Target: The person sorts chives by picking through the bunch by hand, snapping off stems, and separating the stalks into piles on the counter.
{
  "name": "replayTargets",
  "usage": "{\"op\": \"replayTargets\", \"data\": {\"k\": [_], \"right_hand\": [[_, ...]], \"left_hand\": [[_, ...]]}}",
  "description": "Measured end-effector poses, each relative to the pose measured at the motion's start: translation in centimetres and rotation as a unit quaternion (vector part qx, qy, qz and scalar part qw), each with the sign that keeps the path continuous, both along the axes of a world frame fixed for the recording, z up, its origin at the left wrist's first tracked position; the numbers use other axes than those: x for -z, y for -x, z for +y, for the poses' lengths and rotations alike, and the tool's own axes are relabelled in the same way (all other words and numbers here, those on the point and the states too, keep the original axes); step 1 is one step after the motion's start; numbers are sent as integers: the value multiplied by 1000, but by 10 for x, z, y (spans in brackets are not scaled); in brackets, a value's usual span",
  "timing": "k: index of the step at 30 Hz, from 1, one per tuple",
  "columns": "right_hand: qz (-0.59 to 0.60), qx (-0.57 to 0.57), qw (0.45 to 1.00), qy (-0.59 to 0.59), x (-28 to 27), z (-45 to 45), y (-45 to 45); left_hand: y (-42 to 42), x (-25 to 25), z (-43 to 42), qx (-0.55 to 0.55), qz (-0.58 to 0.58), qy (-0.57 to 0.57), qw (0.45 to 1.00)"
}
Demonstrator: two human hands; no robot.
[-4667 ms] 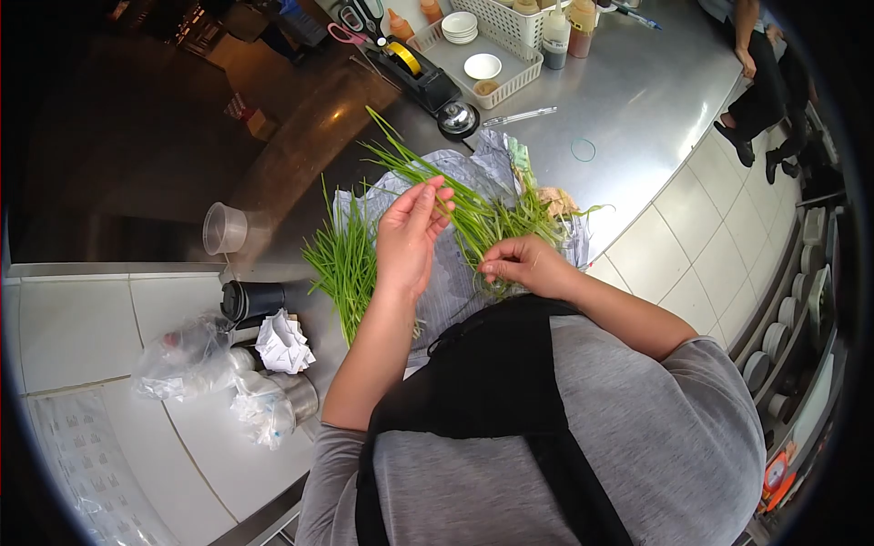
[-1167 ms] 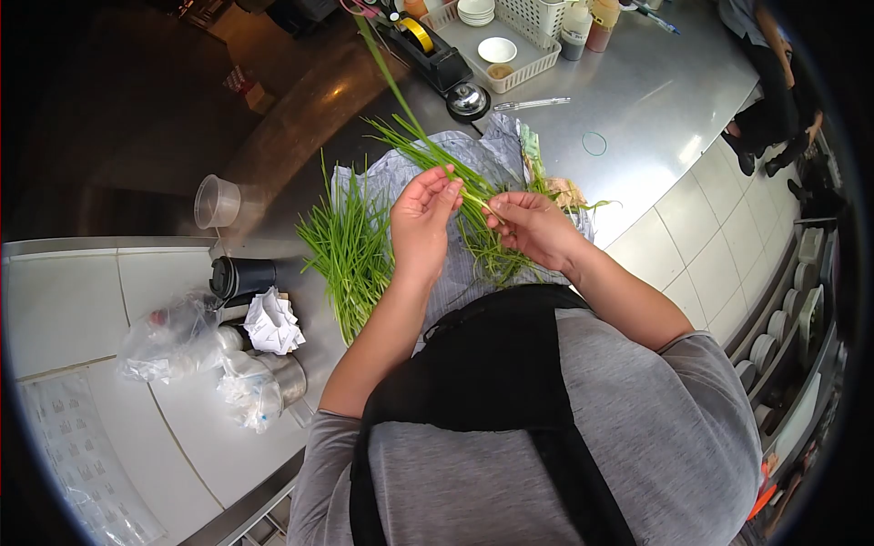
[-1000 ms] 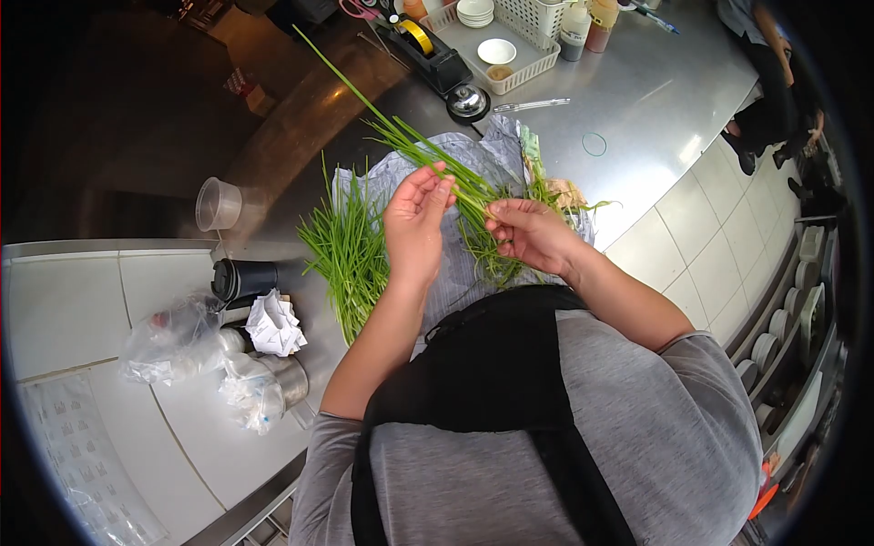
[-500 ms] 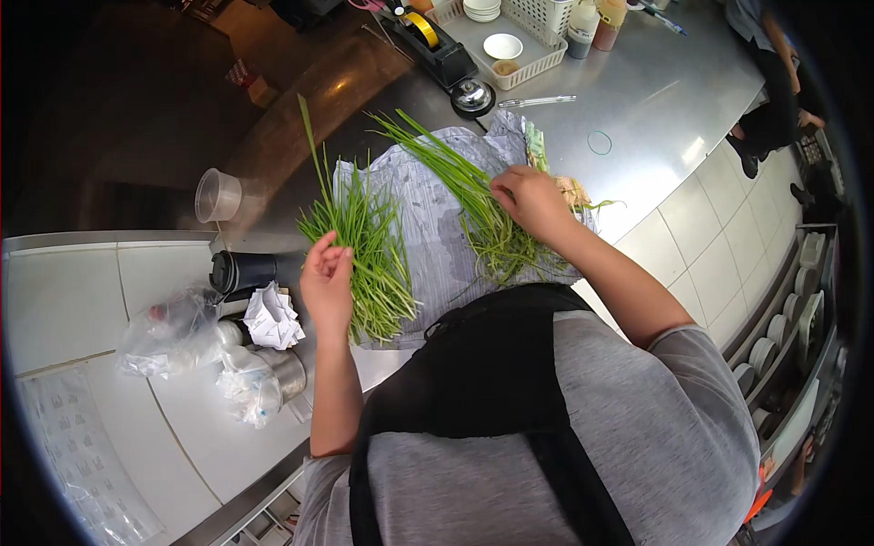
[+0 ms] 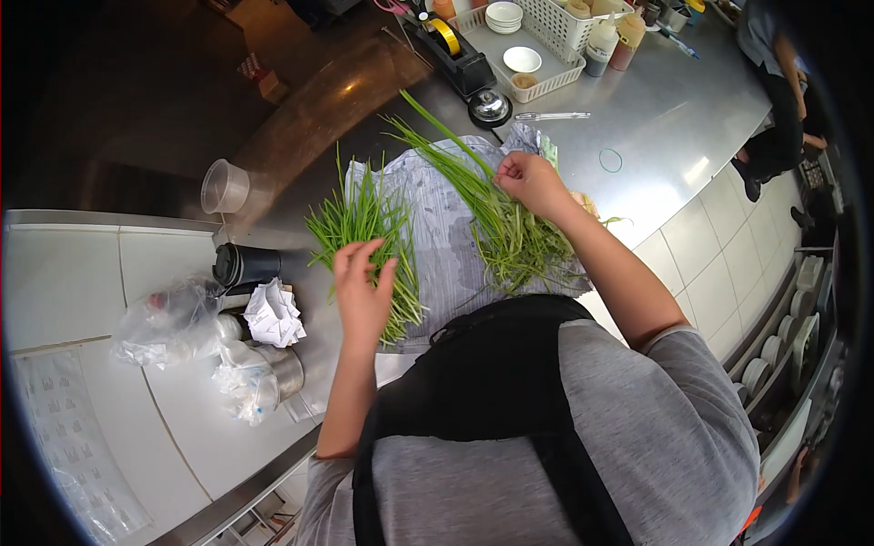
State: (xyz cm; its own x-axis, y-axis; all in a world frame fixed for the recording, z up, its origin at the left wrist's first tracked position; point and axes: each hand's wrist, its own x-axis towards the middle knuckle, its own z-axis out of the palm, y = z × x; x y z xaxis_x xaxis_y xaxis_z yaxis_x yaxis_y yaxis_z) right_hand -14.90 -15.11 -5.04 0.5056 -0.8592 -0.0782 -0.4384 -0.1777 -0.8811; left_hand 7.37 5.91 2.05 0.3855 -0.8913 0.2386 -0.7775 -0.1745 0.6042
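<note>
My left hand [image 5: 363,282] is over the lower part of the left pile of long green stalks [image 5: 371,218], its fingers apart and holding nothing. My right hand [image 5: 533,185] is closed in a pinch on a green stalk, at the upper right of the other bunch [image 5: 464,187]. That stalk points up and left, past the bunch's tips. Thin, tangled greens [image 5: 523,246] lie below my right hand. Both piles rest on a crumpled grey sheet [image 5: 437,227], which has dark wet-looking patches between them.
Behind the sheet are a bell [image 5: 490,106], a tape dispenser [image 5: 455,59], a pen [image 5: 553,116] and a white basket [image 5: 557,84] with dishes. A clear cup [image 5: 225,187] and a dark lidded cup [image 5: 246,265] stand left. Another person [image 5: 774,82] is at upper right.
My left hand has left the right bunch, moved to the left pile and opened; the stalk it held is gone from it. My right hand has lifted slightly and now pinches another stalk.
</note>
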Motion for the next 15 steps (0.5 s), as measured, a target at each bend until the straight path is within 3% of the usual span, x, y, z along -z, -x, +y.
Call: {"op": "replayTargets", "data": {"k": [1,3,4,6,9,12,15], "right_hand": [[-101,5,993,-68,-1,-1,3],[-169,17,981,-97,-8,7,6],[-238,29,963,-126,-13,12,8],[-243,18,961,-134,-19,21,11],[-220,-5,968,-116,-26,29,15],[-203,-19,974,-96,-32,34,18],[-229,24,970,-72,-33,30,23]], "left_hand": [[9,0,-9,0,1,1,1000],[26,2,-29,81,175,-32,981],[33,7,-42,81,176,-32,981],[47,19,-70,109,305,-49,945],[72,21,-103,112,332,0,937],[85,18,-121,111,437,-27,892],[86,17,-124,97,465,-38,879]]}}
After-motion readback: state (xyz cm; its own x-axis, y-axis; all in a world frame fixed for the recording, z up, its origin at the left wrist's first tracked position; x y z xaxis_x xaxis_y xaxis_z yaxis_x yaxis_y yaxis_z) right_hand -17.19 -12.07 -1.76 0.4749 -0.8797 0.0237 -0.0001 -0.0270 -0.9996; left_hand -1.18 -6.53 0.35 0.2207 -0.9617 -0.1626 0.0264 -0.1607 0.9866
